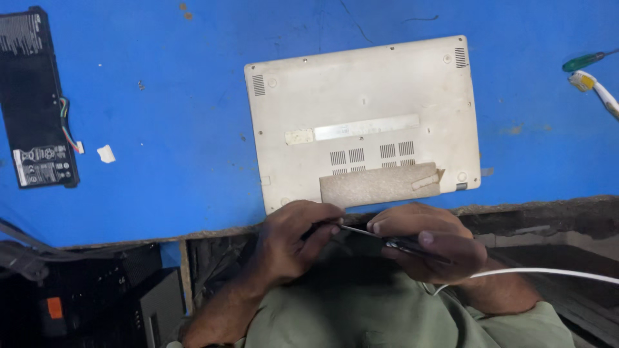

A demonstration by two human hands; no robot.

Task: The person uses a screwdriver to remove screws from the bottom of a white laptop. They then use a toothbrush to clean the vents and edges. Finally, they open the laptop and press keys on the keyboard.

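Note:
A cream-white laptop (361,116) lies bottom side up on the blue table (167,129), a strip of brown tape across its near edge. Just below the table's front edge, my left hand (290,241) and my right hand (429,241) meet over my lap. Together they hold a slim dark tool with a thin metal shaft (361,231) running between them. My left fingers pinch its dark end; my right fingers close around the other end. Exactly what the tool is I cannot tell.
A black laptop battery (35,96) with coloured wires lies at the far left, a small white scrap (106,153) beside it. A green-handled screwdriver (583,61) and a white-handled tool (596,90) lie at the right. A white cable (548,274) crosses under my right wrist. Dark boxes (97,296) sit below left.

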